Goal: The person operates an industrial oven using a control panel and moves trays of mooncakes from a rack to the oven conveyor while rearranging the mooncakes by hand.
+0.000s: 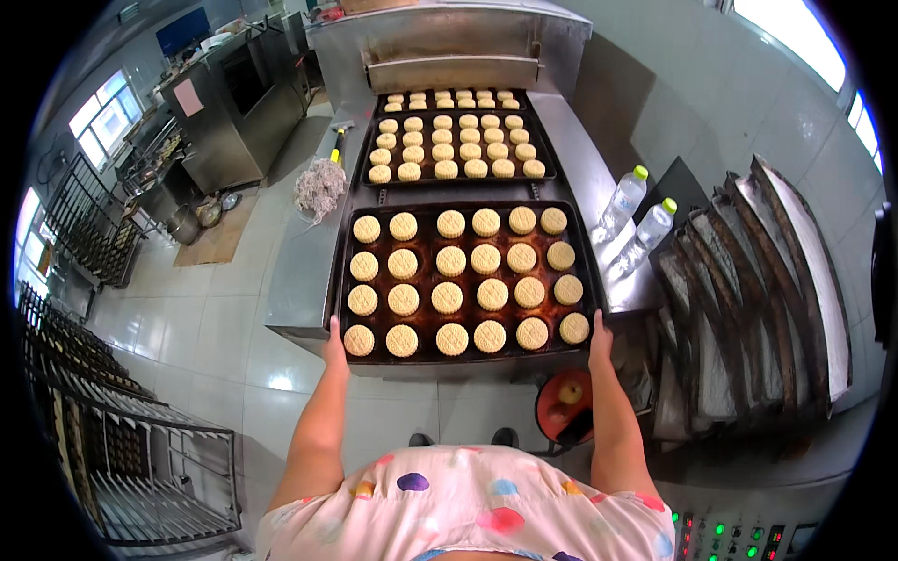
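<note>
A dark baking tray (425,280) lies in front of me, level, its far end at a steel conveyor bed. Rows of round, pale mooncakes (451,297) with stamped tops cover it. My left hand (334,344) is closed on the tray's near left corner, thumb up along the side. At the near right corner my right hand (601,338) grips in the same way; the fingers under the rim are hidden. Beyond a narrow gap, another dark tray (427,155) of mooncakes rests on the bed, close to the oven opening (454,75).
Two clear bottles (621,201) stand on the steel ledge at right. Beside them lean several stacked dark trays (739,299). A grey rag clump (321,187) sits on the left ledge. Below my right forearm is a red bucket (552,388). Metal racks (168,467) stand at left.
</note>
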Demonstrator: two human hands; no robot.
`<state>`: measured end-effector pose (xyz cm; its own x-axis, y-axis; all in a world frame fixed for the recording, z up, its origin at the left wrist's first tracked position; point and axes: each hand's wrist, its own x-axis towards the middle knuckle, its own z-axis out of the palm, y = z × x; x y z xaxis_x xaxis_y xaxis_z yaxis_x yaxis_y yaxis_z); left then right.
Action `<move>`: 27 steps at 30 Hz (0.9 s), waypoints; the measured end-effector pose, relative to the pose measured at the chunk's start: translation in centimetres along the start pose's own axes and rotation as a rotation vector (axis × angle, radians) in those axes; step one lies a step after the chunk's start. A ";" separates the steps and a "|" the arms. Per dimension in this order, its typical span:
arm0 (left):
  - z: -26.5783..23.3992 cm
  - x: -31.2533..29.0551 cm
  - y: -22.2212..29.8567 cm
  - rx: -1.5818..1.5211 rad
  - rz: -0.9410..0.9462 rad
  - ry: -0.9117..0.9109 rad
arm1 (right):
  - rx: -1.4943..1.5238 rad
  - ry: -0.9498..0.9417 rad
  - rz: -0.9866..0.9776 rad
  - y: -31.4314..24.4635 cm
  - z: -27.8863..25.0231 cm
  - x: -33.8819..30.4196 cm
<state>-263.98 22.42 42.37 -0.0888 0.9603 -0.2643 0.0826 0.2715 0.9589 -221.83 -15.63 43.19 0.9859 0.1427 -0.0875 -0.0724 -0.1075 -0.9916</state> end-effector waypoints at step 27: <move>3.1 -4.3 3.6 -0.552 -0.244 -0.723 | 0.519 -0.411 0.248 -5.3 3.8 -3.3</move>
<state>-260.22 19.44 46.63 0.6111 0.7377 -0.2870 -0.3553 0.5796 0.7333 -225.24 -11.74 48.40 0.8017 0.5454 -0.2446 -0.4511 0.2838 -0.8461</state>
